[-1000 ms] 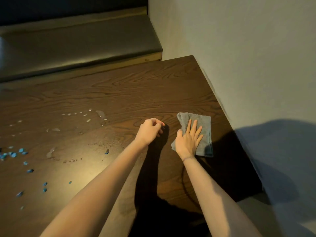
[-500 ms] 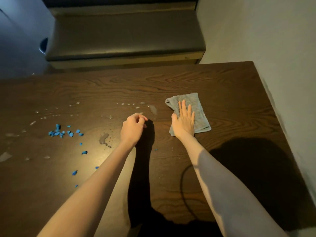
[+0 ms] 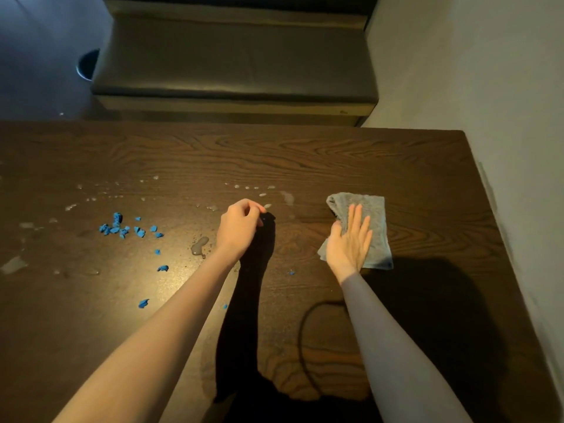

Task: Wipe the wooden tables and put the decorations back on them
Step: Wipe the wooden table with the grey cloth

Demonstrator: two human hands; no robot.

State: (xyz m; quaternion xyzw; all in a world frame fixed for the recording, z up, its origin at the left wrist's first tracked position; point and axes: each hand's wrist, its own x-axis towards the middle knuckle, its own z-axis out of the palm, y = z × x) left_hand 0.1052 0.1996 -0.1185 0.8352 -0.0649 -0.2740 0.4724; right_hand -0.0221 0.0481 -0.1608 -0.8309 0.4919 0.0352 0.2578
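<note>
Table (image 3: 335,154): cloth (image 3: 370,221) has slid left toward droplets (image 3: 200,247). R hand (image 3: 349,239) flat, pressing cloth; L hand (image 3: 239,228) curled, contents unclear. Blue bits (image 3: 122,228) left of cloth; wiping unfinished.

Both forearms reach forward: left hand (image 3: 239,228) loosely curled with fingertips together, right hand (image 3: 349,242) flat, fingers straight.

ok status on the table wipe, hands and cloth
Right hand flat on grey cloth, left hand curled, nothing visibly held. Wooden table unwiped: water drops and blue bits left of cloth.
</note>
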